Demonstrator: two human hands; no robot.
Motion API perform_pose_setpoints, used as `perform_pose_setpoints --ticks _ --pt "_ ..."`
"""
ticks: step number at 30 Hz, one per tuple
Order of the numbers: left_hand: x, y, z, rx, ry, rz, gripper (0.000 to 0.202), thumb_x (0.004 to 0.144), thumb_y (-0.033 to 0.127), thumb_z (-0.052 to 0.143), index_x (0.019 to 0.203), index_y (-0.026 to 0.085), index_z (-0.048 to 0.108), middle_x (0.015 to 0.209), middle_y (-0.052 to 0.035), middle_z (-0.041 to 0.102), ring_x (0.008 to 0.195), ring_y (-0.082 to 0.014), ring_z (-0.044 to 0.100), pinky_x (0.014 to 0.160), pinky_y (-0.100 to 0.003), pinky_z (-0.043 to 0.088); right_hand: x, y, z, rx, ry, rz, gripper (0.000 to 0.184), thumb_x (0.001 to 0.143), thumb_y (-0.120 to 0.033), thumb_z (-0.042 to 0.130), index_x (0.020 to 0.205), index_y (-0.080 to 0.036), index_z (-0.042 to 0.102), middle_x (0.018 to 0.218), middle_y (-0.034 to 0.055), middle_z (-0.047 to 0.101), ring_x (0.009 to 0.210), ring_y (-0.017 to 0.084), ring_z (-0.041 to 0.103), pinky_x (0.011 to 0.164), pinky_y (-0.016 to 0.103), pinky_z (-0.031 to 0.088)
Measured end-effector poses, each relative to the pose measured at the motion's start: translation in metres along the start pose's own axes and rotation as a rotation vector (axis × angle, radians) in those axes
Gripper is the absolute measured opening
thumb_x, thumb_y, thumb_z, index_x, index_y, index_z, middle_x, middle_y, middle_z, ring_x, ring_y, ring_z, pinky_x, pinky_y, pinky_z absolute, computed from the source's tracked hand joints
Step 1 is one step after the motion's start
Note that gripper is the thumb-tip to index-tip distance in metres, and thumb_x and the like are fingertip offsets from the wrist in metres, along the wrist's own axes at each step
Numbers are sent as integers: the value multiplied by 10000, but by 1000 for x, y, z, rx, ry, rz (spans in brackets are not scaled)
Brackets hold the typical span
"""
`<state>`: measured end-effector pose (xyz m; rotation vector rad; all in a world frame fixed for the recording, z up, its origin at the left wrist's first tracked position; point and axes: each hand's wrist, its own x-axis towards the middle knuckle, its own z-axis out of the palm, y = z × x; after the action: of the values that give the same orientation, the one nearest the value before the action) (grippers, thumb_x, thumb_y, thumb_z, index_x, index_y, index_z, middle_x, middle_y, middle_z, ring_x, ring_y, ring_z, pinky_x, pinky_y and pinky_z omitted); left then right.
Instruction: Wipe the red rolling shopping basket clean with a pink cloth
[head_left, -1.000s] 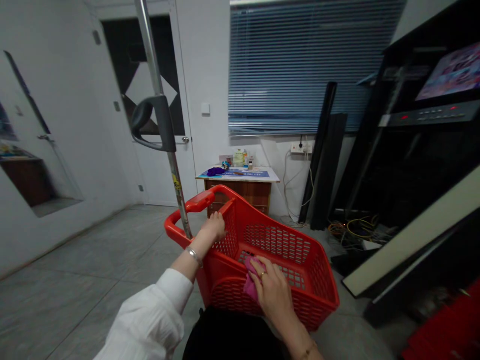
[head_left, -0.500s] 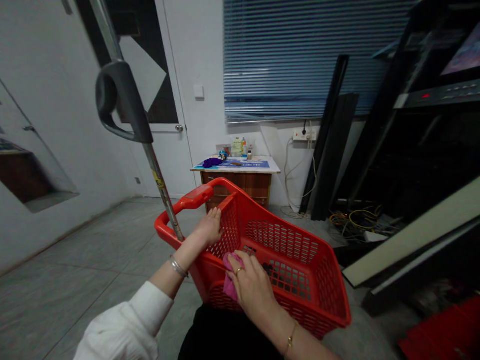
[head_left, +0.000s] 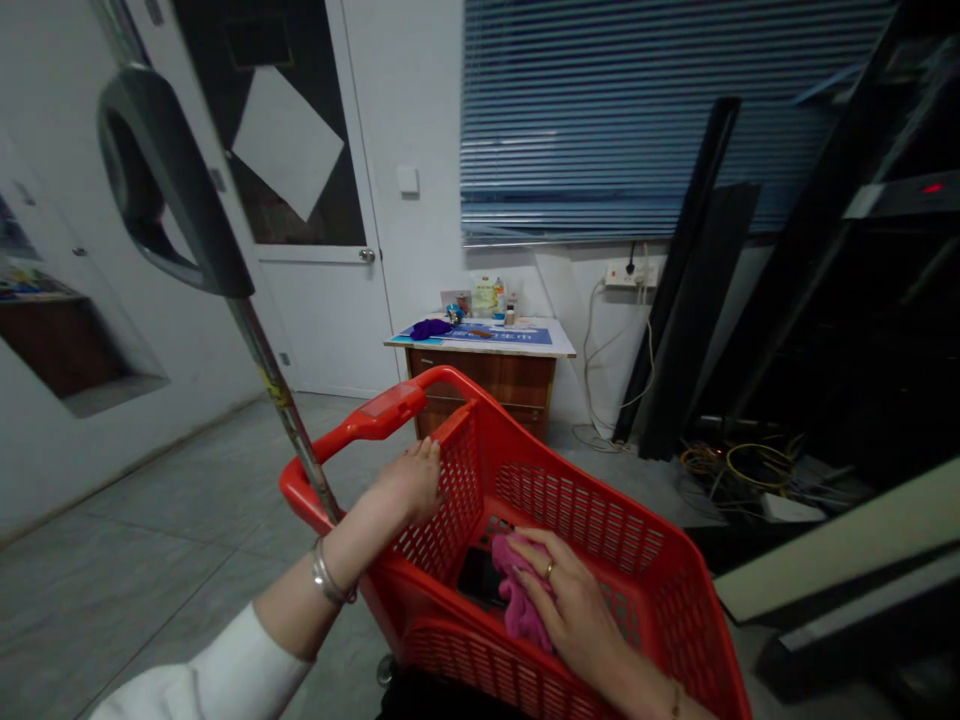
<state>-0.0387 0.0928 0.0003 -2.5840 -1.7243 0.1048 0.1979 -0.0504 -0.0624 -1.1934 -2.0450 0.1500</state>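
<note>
In front of me stands a red plastic shopping basket [head_left: 675, 545] with slotted walls, a caster showing below. My left hand [head_left: 412, 485] grips the top edge of its end panel, near the red handle [head_left: 388, 412]. A crumpled pink cloth [head_left: 517, 595] is bunched under the fingers of my right hand [head_left: 574, 590]. That hand hovers over the near side of the basket; whether the cloth touches the rim I cannot tell. Below it, a dark rectangular object [head_left: 480, 577] lies on the basket floor, partly hidden by the cloth.
A metal pole [head_left: 274, 385] with a grey grip [head_left: 172, 185] leans at the left. Behind the basket, a low cabinet [head_left: 487, 378] bears a purple cloth [head_left: 430, 329] and small bottles. Cables [head_left: 757, 470] and long panels [head_left: 847, 545] lie on the right.
My right hand has moved with the pink cloth from the near rim rightward and inward over the basket. The left hand keeps its place on the panel. The view has shifted slightly.
</note>
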Motion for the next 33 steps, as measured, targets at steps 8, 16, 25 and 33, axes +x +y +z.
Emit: perform_pose_setpoints --ticks 8,16,25,33 --pt "113 65 -27 128 108 301 866 794 306 608 1545 161 202 1631 -123 147 1510 -289 106 1213 -528 132 -9 -2 24 -2 31 -57 335 965 -247 477 1269 -269 616 1228 55 659 1108 154 643 944 254 550" --pt "140 43 9 78 193 315 916 701 217 643 1530 220 252 1632 -96 197 1511 -301 81 1214 -516 127 38 91 15 -403 213 -161 436 951 -195 475 1379 -260 529 1312 94 616 1197 200 576 988 365 519" --pt "144 42 8 33 168 331 880 684 217 659 1497 155 330 1615 -117 250 1508 -315 90 1218 -485 161 97 158 33 -771 49 -389 547 898 -65 470 1421 -227 488 1524 47 428 1430 287 331 1096 485 398" --pt "144 38 9 28 142 337 871 708 261 615 1510 124 304 1618 -122 240 1506 -346 53 1215 -504 151 107 163 39 -749 41 -539 445 901 -77 466 1318 -182 581 1465 94 499 1393 246 402 1141 497 368"
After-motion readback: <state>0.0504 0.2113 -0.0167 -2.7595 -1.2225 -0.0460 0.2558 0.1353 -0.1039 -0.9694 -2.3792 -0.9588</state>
